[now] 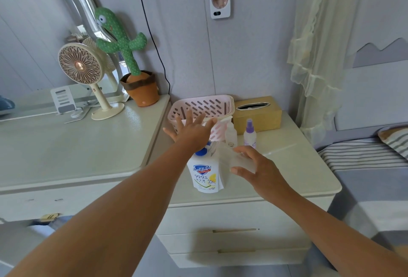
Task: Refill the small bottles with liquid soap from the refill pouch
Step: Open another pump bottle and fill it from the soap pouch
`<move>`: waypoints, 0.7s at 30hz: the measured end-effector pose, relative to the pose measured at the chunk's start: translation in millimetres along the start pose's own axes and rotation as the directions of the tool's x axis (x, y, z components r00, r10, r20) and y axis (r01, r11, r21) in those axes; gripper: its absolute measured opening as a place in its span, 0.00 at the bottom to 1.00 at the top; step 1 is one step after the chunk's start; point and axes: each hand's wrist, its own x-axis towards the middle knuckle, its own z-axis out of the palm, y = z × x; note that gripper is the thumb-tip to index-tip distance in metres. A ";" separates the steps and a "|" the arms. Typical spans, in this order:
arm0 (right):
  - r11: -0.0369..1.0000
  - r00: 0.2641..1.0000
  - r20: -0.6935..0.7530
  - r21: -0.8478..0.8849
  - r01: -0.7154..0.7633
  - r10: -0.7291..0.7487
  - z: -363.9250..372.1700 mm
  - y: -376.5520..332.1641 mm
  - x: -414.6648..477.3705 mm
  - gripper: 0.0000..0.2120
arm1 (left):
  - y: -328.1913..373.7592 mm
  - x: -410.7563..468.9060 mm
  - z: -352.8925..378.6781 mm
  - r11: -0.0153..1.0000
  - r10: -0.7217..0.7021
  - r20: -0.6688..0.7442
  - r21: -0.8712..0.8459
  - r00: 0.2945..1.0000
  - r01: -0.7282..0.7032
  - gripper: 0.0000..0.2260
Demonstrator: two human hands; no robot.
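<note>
Left hand point(192, 131) splayed forward; right hand point(258, 167) loosely curved.

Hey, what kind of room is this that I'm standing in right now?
Most likely a bedroom. There's a bed with striped bedding on the right, a bedside cabinet with drawers right beside it, and a dressing table with an arched mirror on the left.

This is a bedroom in a home. A bed point(364, 166) with striped bedding and a pillow point(395, 140) stands against the right edge of a low drawer cabinet point(298, 173), under a sheer frilled curtain point(320, 45). To the cabinet's left is a dressing table point(66, 148) with an arched mirror point(44, 45), a small stand fan point(80, 66) and a plush cactus point(120, 40). A tissue box point(257, 112) sits at the cabinet's back edge.
</note>
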 end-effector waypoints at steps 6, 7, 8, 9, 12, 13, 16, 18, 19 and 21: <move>0.999 0.999 -0.023 0.016 0.030 -0.029 -9.0 -5.1 5.1 0.20 | 4.3 3.5 -10.7 0.998 0.028 -0.027 0.059 0.999 -0.027 0.27; 0.999 0.999 -0.025 0.015 0.032 -0.032 -9.3 -4.7 6.0 0.20 | 4.5 3.6 -9.9 0.998 0.028 -0.024 0.053 0.999 -0.026 0.27; 0.999 0.999 -0.021 0.013 0.030 -0.030 -9.4 -3.5 6.0 0.20 | 4.2 2.7 -8.0 0.999 0.027 -0.022 0.041 0.999 -0.026 0.26; 1.000 1.000 -0.015 0.011 0.024 -0.024 -8.8 -1.9 5.5 0.20 | 3.6 1.8 -5.5 0.999 0.028 -0.022 0.028 0.999 -0.027 0.26; 1.000 1.000 0.004 0.016 0.007 -0.007 -5.5 2.6 3.3 0.20 | 2.7 -1.1 1.2 1.000 0.017 -0.009 0.012 1.000 -0.017 0.25; 1.000 1.000 0.008 0.020 0.001 -0.001 -4.1 3.1 2.1 0.20 | 2.8 -1.3 2.0 1.000 0.013 -0.006 0.013 1.000 -0.013 0.25; 1.000 1.000 0.004 0.022 -0.002 0.002 -2.7 2.4 0.9 0.20 | 3.4 -0.9 0.7 1.000 0.014 -0.010 0.025 1.000 -0.014 0.26; 1.000 1.000 -0.001 0.014 0.006 -0.006 -4.5 -0.1 1.7 0.19 | 3.9 -0.6 -2.9 0.999 0.025 -0.025 0.032 0.999 -0.024 0.27; 1.000 1.000 -0.002 0.012 0.009 -0.009 -5.6 -1.8 2.1 0.19 | 4.2 0.6 -5.6 0.999 0.032 -0.036 0.040 0.999 -0.030 0.28; 1.000 1.000 -0.007 0.019 0.010 -0.010 -7.5 -3.5 3.8 0.19 | 4.9 3.1 -10.4 0.997 0.039 -0.045 0.067 0.998 -0.036 0.27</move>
